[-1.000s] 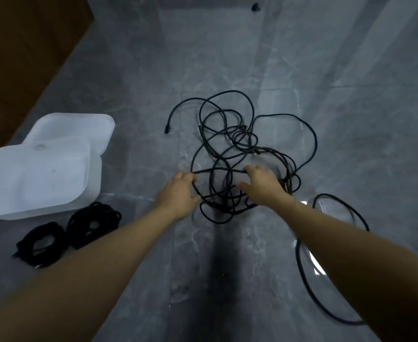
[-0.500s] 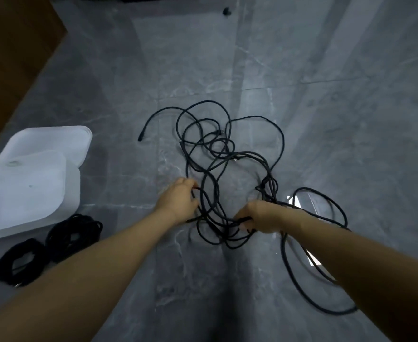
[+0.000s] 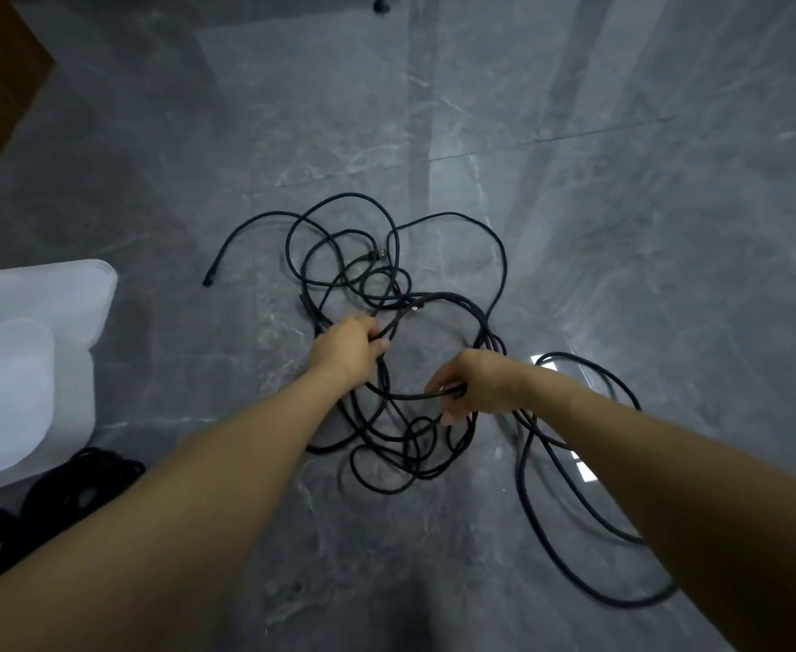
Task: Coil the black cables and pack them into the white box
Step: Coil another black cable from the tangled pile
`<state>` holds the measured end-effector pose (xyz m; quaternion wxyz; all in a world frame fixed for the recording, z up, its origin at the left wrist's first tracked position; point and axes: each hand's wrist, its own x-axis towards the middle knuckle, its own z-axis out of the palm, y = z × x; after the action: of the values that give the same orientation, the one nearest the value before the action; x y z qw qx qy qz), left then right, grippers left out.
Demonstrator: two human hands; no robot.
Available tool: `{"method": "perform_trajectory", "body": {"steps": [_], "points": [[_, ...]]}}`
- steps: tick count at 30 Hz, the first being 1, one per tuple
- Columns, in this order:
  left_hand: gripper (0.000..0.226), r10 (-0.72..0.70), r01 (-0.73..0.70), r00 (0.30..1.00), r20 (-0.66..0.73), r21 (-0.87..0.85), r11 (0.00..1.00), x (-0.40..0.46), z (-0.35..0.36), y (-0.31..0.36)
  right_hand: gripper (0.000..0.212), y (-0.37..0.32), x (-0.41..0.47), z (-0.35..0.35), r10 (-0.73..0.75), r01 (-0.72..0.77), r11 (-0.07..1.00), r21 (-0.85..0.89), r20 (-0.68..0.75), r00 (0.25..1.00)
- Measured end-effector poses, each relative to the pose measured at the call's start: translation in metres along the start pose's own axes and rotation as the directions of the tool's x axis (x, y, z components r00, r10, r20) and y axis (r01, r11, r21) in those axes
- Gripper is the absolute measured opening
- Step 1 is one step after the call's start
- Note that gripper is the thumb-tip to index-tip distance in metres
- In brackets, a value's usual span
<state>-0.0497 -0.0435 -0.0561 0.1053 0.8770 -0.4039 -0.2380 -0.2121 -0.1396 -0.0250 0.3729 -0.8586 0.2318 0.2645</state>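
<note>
Tangled cable: black, sprawled in loose loops on the grey floor.
Left hand: fingers curled round several strands.
Right hand: fingers pinching one strand.
White box: at the left edge, well apart from the tangle.
Coiled cables: just beside the box, on the near side.

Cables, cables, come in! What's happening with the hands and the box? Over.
Both hands, left and right, gripping tangled cable. White box waiting. Two coils beside it.
</note>
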Motion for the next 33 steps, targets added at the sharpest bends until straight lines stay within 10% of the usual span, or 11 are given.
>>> {"method": "perform_trajectory", "body": {"steps": [6,11,21,33], "points": [[0.017,0.089,-0.132,0.984,-0.156,-0.291,0.948,-0.004,-0.04,-0.008,0.039,-0.024,-0.01,-0.025,0.033,0.045,0.942,0.333,-0.224,0.974],[0.016,0.198,-0.258,0.964,-0.178,-0.436,0.862,-0.009,-0.085,0.007,0.038,-0.063,0.001,-0.05,0.14,0.062,0.965,0.257,-0.697,0.703],[0.029,0.032,-0.175,0.974,-0.222,-0.659,0.731,-0.071,-0.238,0.054,0.009,-0.138,-0.105,-0.127,0.269,0.037,0.885,0.463,-0.576,0.772],[0.031,0.019,-0.152,0.981,-0.194,-0.701,0.697,-0.198,-0.524,0.219,0.012,-0.298,-0.367,-0.331,0.372,0.18,0.751,0.635,-0.632,0.68]]}}
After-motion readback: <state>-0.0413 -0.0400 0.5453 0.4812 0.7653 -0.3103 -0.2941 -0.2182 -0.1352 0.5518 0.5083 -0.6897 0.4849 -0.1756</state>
